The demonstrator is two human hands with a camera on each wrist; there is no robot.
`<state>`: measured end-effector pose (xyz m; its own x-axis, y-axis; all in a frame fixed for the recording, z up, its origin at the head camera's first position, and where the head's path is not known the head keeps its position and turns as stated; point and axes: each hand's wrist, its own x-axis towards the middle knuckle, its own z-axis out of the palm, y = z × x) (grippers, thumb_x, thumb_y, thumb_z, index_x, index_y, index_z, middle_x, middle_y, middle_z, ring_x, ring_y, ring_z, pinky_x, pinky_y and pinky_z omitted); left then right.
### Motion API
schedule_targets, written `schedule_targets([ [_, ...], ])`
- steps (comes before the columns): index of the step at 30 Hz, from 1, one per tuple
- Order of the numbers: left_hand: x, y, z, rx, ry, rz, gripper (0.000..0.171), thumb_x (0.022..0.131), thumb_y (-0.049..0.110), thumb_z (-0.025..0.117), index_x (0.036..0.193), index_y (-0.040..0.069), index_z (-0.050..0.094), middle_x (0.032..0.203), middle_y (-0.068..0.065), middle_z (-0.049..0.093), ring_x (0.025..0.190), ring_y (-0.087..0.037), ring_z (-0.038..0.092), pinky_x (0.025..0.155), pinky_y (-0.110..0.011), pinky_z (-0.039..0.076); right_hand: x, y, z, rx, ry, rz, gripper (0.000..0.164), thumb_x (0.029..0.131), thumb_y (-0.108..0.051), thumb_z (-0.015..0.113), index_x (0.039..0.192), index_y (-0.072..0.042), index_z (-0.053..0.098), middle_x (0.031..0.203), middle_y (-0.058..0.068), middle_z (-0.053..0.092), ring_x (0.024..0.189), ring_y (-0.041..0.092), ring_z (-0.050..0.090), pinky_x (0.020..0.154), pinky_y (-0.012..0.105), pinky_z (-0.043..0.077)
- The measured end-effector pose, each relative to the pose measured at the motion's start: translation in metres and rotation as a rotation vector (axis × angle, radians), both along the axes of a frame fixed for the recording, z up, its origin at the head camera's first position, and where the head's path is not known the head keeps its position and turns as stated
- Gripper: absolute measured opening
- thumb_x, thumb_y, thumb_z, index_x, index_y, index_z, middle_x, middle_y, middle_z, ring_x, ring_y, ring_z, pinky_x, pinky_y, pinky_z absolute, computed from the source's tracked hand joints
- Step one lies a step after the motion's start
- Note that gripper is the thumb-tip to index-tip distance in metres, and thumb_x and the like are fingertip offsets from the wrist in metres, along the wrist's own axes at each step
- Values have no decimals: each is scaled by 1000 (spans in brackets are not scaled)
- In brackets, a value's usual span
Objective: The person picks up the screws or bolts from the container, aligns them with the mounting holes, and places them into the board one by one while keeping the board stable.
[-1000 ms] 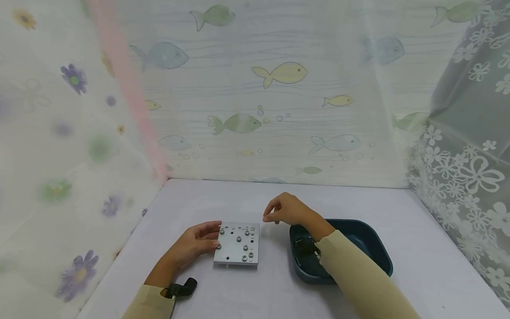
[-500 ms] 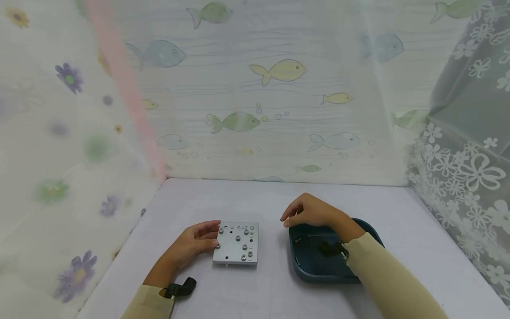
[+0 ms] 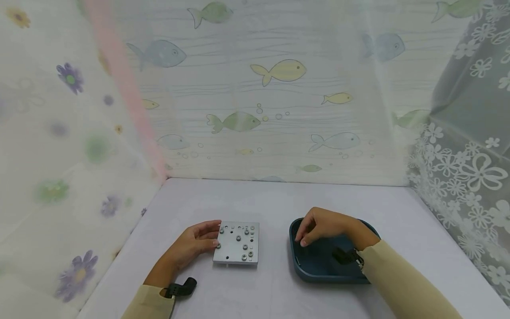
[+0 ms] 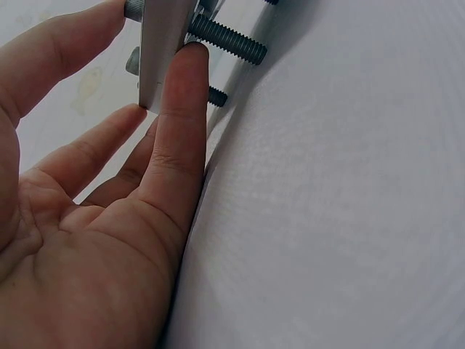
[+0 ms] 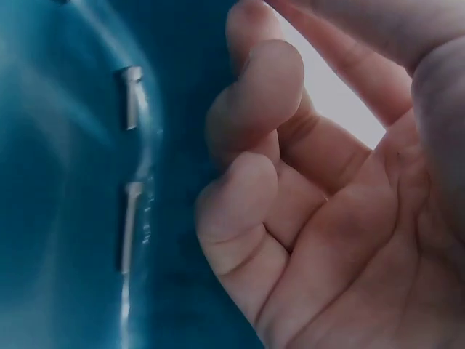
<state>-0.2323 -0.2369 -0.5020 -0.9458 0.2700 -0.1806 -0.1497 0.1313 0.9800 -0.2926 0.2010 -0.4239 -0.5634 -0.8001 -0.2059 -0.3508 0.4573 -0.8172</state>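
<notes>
My left hand [image 3: 193, 243] pinches the left edge of a silver metal plate [image 3: 235, 250] with several socket-head screws set in its top. In the left wrist view, the thumb touches a screw head and a fingertip lies under the plate, beside a protruding threaded screw [image 4: 231, 40]. My right hand [image 3: 332, 223] reaches down into the dark teal tray [image 3: 330, 279], near its left wall. Its thumb and forefinger look apart, with nothing seen between them; the other fingers bend loosely. In the right wrist view, a short screw [image 5: 131, 102] and a longer screw [image 5: 129, 229] lie in the tray.
A white cloth covers the table [image 3: 223, 199]. Patterned curtains hang behind it and at both sides, with the fish curtain [image 3: 255, 93] at the back. The tray stands to the right of the plate, with table surface between them.
My right hand has moved right from near the plate's far right corner, then down into the tray. The left hand and plate stay in place.
</notes>
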Motion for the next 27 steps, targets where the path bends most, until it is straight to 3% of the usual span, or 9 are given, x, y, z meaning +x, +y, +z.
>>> schedule_targets([
  [4,0,-1,0,-8,-4,10,76,82,21,88,150,21,53,156,-9,50,141,-26,53,100,-31,57,1,0,-9,2,-15,65,15,88,-15,82,103,-13,83,87,0,78,75,6,65,71,24,57],
  [12,0,1,1,-19,6,9,75,83,21,88,150,22,54,155,-7,52,141,-26,53,102,-34,57,6,-10,-28,117,-110,173,15,85,-10,83,97,-19,85,69,-5,69,56,1,48,51,17,35],
  [20,-1,1,0,-23,8,14,74,82,22,88,149,24,55,154,-6,52,141,-26,53,102,-33,57,12,-13,-29,152,-104,142,18,81,-5,85,92,-19,85,65,-3,69,53,2,47,48,17,33],
  [27,-1,0,1,-32,4,17,75,82,23,89,148,24,55,154,-5,53,142,-26,53,102,-33,56,16,-12,-28,160,-3,53,21,79,-2,85,87,-21,85,60,-3,64,51,5,47,48,19,34],
])
